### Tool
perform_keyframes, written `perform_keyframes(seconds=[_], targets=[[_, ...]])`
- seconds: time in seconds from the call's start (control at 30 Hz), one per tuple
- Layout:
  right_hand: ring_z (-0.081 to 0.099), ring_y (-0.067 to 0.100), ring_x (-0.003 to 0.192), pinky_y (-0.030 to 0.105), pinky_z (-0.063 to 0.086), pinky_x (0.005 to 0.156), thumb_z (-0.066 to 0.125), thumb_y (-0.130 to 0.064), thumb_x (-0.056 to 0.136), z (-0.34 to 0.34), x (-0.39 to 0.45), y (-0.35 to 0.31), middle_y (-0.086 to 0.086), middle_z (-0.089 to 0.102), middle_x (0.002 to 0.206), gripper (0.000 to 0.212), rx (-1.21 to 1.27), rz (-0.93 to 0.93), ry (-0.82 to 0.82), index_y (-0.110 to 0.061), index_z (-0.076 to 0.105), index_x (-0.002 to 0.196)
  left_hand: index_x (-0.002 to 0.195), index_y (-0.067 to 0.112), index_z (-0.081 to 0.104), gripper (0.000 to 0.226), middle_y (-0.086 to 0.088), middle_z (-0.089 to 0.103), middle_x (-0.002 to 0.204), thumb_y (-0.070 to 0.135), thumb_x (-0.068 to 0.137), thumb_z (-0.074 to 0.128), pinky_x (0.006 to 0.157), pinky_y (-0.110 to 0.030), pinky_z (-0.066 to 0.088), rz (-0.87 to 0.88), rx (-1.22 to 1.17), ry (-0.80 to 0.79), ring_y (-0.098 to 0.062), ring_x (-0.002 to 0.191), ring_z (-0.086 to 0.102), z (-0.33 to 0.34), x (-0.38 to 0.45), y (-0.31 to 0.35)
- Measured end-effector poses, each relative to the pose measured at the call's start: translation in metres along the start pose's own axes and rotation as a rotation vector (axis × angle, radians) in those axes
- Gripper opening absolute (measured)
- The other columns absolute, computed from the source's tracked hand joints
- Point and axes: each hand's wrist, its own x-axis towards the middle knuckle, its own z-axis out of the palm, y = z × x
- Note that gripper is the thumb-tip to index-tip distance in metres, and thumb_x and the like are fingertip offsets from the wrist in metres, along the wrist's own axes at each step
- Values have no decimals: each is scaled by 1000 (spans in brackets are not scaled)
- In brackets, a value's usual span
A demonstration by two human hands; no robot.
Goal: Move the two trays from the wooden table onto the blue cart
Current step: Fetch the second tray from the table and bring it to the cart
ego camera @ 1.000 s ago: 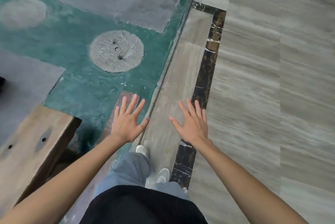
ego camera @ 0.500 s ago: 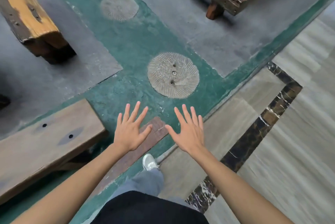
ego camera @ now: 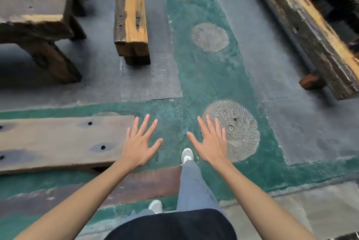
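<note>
My left hand (ego camera: pixel 138 143) and my right hand (ego camera: pixel 210 142) are both held out in front of me, palms down, fingers spread, holding nothing. They hover above a green painted floor strip. A thick wooden table (ego camera: pixel 33 4) stands at the upper left; only its near corner and a leg show, and no tray lies on that part. No tray and no blue cart appear anywhere in view.
A low wooden bench (ego camera: pixel 58 142) lies just left of my left hand. Another bench (ego camera: pixel 132 18) stands ahead, and a long one (ego camera: pixel 308 32) runs along the right. Round stone discs (ego camera: pixel 235 129) dot the green path (ego camera: pixel 204 84). My white shoe (ego camera: pixel 187 155) is stepping forward.
The view has swung left from the marble floor onto the green path between the benches. Both hands stay spread and empty in front of me.
</note>
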Motion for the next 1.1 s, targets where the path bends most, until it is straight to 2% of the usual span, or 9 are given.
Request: perform_keyframes(seconds=[0.2,0.53,0.7,0.87,1.1], targets=[[-5,19,154,47,1,124,26,-82,85,-37,132,-19,-9,6,168,82,-60,-226,-38,-42,18,156,153,40,12,81,6,-6,164,76,81,15,118,-54,8,-233,8,90,-28,151,-8,-33,77,2],[-3,19,155,47,3,124,20,-85,84,-81,276,-101,-10,6,168,82,-148,-549,-97,-44,18,156,153,43,8,77,9,-8,164,77,84,16,118,-54,6,-515,-31,235,-24,150,-14,-86,143,-22],[-5,18,154,48,3,124,19,-85,84,-70,340,-175,-10,6,168,82,-168,-700,-148,-44,17,156,153,44,6,76,10,-9,163,77,86,18,119,-54,7,-665,-52,293,-23,150,-14,-111,168,-72],[-3,17,154,47,3,124,20,-85,85,-49,411,-273,-11,8,168,81,-169,-840,-132,-44,19,156,153,42,10,77,9,-5,164,76,85,16,119,-53,7,-760,-70,356,-25,150,-10,-145,223,-146],[-1,18,155,49,8,124,19,-84,85,-34,497,-410,-9,9,168,82,-252,-931,-177,-43,17,156,154,41,8,76,8,-9,164,74,85,15,119,-53,6,-892,-108,376,-26,150,-10,-203,294,-251]])
